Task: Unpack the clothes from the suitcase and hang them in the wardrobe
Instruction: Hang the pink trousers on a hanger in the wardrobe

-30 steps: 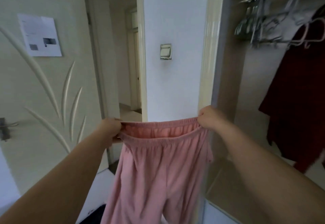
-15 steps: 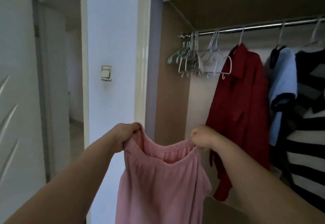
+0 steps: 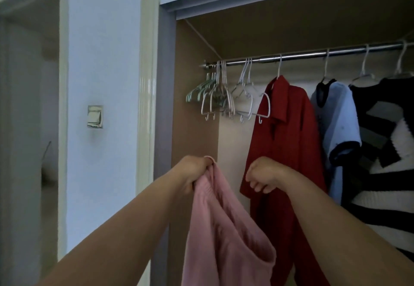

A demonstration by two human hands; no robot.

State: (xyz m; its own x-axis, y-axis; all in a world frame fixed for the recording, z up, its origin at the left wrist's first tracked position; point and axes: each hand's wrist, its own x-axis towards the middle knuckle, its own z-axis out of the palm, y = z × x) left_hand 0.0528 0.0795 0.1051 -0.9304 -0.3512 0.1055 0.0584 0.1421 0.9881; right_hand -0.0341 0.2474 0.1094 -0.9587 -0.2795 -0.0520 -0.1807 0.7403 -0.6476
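the left grip [image 3: 195,173] is clamped on the bunched waistband of the pink trousers [image 3: 224,229], which hang down from it in front of the open wardrobe [image 3: 197,128]. the right grip [image 3: 265,175] is curled together on nothing, near the trousers but apart from them. above, empty hangers [image 3: 215,97] cluster on the rail [image 3: 313,55], left of a red shirt [image 3: 289,140], a blue shirt [image 3: 338,119] and a striped sweater [image 3: 392,151].

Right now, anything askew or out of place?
The pink trousers hang bunched from the left hand alone. The right hand is curled and holds nothing. Nothing on the rail looks off.
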